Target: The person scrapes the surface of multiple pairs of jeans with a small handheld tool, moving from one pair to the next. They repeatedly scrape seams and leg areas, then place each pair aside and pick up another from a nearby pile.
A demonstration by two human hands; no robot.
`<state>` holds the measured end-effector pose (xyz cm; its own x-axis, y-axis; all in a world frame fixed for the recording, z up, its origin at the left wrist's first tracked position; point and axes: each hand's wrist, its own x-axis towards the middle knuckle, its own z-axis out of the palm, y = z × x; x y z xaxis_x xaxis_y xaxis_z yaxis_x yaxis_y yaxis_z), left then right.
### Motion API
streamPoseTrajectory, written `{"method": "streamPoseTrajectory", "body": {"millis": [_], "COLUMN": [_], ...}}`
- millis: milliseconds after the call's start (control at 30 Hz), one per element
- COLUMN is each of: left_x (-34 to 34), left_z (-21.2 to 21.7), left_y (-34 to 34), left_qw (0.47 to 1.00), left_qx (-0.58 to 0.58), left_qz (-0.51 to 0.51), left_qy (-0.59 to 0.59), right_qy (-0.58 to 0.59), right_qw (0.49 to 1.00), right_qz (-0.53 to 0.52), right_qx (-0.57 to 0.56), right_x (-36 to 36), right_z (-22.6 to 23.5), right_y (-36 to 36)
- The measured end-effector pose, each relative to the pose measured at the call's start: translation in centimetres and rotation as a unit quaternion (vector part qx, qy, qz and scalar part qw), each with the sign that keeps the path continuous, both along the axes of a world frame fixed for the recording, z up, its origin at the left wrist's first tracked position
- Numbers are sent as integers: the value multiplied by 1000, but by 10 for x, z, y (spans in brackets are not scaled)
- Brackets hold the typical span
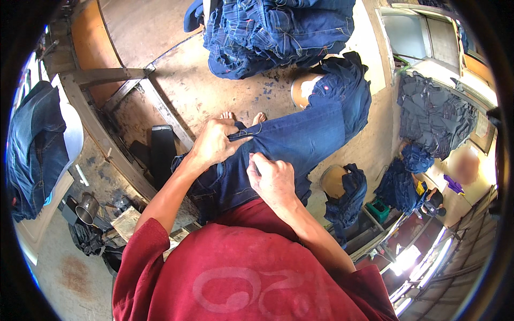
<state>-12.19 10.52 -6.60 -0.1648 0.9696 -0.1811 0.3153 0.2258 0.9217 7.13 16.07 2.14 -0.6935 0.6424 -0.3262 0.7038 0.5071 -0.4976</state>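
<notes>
Dark blue jeans (300,136) lie across my lap, one end spreading to the right over a round stool-like seat. My left hand (218,140) pinches the denim near an edge, where a loose thread curls beside the fingertips. Close by, my right hand (272,176) is closed with its fingertips pressed against the same cloth; whether it grips the denim or something small there is hidden. The fabric is bunched between the two hands.
A tall pile of blue jeans (278,37) stands ahead. Black garments (433,115) are stacked at the right, near a seated person (463,166). More denim drapes a stool (334,181). A green basket (378,210) is at lower right; jeans (37,150) hang at far left.
</notes>
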Motion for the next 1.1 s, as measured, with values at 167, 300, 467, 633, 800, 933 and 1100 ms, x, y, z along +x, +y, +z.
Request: {"method": "streamPoseTrajectory", "body": {"millis": [167, 300, 467, 633, 800, 933, 1100], "left_x": [-2, 0, 0, 0, 0, 1, 3], "left_z": [0, -1, -2, -1, 0, 4, 7], "left_y": [1, 1, 0, 1, 3, 3, 3], "left_qw": [999, 1000, 1000, 1000, 1000, 1000, 1000], "left_qx": [24, 8, 11, 24, 21, 11, -7], "left_qz": [-19, 5, -12, 2, -3, 8, 22], "left_qy": [33, -2, 22, 17, 21, 24, 5], "right_qy": [91, 17, 68, -7, 64, 95, 16], "right_qw": [994, 1000, 997, 999, 996, 995, 999], "right_qz": [-51, 0, -38, -7, -51, -40, 15], "right_qx": [22, 23, 24, 37, -20, 17, 37], "right_x": [-4, -2, -1, -5, 6, 11, 17], "right_z": [-3, -2, -1, 0, 3, 2, 3], "right_y": [3, 3, 2, 1, 1, -15, -22]}}
